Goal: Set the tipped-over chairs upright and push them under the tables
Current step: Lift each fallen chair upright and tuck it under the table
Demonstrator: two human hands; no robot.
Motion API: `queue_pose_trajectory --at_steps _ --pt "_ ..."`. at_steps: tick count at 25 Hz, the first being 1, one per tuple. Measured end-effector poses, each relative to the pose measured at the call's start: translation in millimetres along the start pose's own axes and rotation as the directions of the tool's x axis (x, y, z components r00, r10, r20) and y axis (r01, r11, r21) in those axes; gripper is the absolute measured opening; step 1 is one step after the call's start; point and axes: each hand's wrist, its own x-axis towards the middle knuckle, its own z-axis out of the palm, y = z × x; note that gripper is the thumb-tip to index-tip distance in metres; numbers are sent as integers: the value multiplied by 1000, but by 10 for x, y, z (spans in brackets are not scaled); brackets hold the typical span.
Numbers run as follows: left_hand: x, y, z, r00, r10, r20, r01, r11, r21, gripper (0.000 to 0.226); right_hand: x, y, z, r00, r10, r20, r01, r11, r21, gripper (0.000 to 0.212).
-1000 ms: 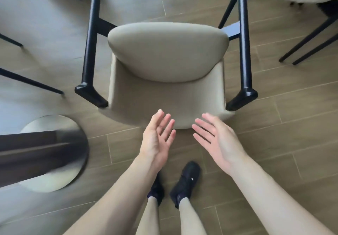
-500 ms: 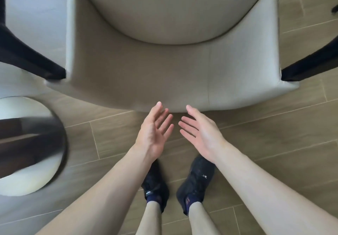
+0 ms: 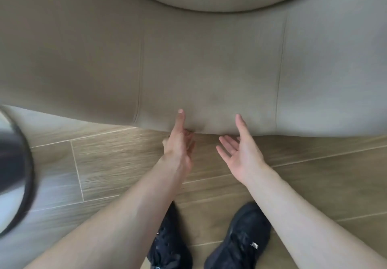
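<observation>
The tipped-over beige upholstered chair point(image 3: 209, 59) lies on its back and fills the upper half of the view; its legs are out of frame. My left hand point(image 3: 180, 143) is at the lower edge of the backrest, thumb up against the fabric and fingers tucked under the edge. My right hand point(image 3: 240, 149) is beside it, palm up with straight fingers. Its thumb lies against the fabric and its fingertips are just short of the same edge.
A round metal table base point(image 3: 27, 164) with a dark rim sits on the wood-plank floor point(image 3: 115, 160) at the left edge. My two black shoes point(image 3: 240, 243) stand on the floor just behind the hands.
The view has dropped much closer to the chair. Both hands moved forward from above the floor to the backrest's lower edge, and the left fingers slid under it.
</observation>
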Motion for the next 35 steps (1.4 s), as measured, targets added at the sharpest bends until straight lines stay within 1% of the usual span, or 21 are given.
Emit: queue_pose_trajectory --at_steps 2,4,6,8,9,11,13,15,17,20,23,25,28,31,33,35 --pt "141 -63 -43 999 27 -34 -28 999 -28 76 109 52 -46 999 -30 -37 31 999 28 60" --pt "266 -86 -100 997 61 -50 -64 996 -56 70 219 55 -100 990 -113 -83 119 990 76 67" --pt "358 -95 -170 994 103 -37 -104 994 -44 77 314 18 -125 976 -186 -116 202 969 141 75" --pt "428 -99 -231 990 139 -13 -139 990 -20 91 410 -16 -131 972 -212 -100 227 958 177 71" --pt "458 -81 -239 986 164 -6 -164 986 -39 92 448 -17 -126 974 -216 -68 225 956 190 66" --pt "546 -9 -226 974 228 -12 -228 967 -114 80 532 27 -105 976 -217 -12 215 954 209 61" --pt "633 76 -202 964 266 -8 -262 942 -208 72 595 73 -71 976 -218 -1 212 950 228 59" --pt "690 116 -214 962 273 16 -260 933 -249 67 633 95 -42 973 -227 -32 228 940 255 60" --pt "701 143 -262 968 249 30 -237 947 -219 64 643 93 -9 964 -243 -103 262 928 264 64" --pt "633 200 -272 981 195 -13 -193 962 -194 68 578 60 38 948 -246 -204 294 922 254 62" --pt "431 295 -237 985 170 -39 -175 965 -194 67 389 -13 77 949 -231 -215 281 928 245 63" --pt "288 349 -212 984 172 -46 -178 966 -189 61 255 -76 88 947 -226 -227 279 930 239 67" --pt "-138 565 -214 984 170 -49 -176 968 -179 51 -169 -211 197 950 -214 -229 260 945 198 73" --pt "-616 869 -187 983 176 -56 -183 965 -188 47 -658 -413 323 951 -204 -231 248 952 180 68" --pt "-927 1091 -165 982 180 -52 -186 969 -165 48 -991 -554 438 958 -196 -210 232 959 163 67" --pt "-1189 1300 -148 984 167 -57 -174 973 -152 58 -1292 -706 557 960 -186 -209 221 963 156 73"
